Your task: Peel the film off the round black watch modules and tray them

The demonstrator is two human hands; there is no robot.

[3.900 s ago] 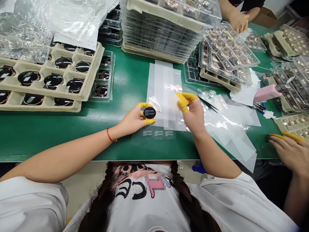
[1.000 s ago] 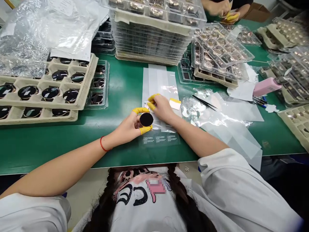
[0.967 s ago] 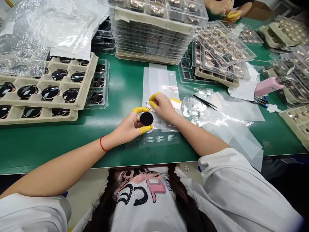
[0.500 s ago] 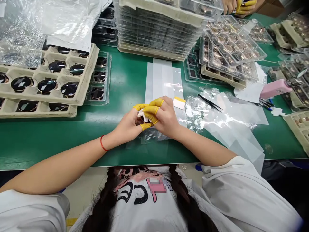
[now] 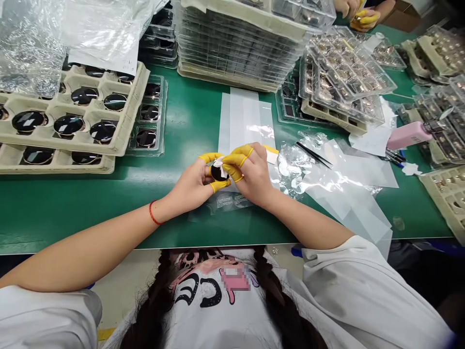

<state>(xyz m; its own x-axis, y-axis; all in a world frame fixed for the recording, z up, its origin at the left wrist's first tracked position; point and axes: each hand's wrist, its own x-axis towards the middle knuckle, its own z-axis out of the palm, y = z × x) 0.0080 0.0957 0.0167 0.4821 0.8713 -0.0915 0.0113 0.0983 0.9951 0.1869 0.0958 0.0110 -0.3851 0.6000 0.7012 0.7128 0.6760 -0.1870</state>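
Yellow finger cots cover the fingertips of both hands. My left hand (image 5: 194, 182) is closed round the edge of a round, glossy black watch face (image 5: 217, 173), held just above the table. My right hand (image 5: 252, 174) pinches a crumpled white cloth (image 5: 220, 165) against the face's upper right side. Part of the disc is covered by this cloth and my fingers. Beneath the hands lies a clear printed film (image 5: 225, 202). Just past my right hand is a small white and yellow pad (image 5: 271, 154).
Trays of round black faces (image 5: 69, 125) stand at left. Behind my hands rises a tall stack of clear trays (image 5: 240, 48). On the right are black tweezers (image 5: 314, 154), film sheets (image 5: 348, 179), a pink bottle (image 5: 409, 134) and more trays (image 5: 348, 68). A co-worker's hands (image 5: 363, 18) show at top right.
My right hand has shifted slightly right with the cloth, uncovering more of the black watch face. My left hand keeps its hold. The co-worker's hands have moved a little.
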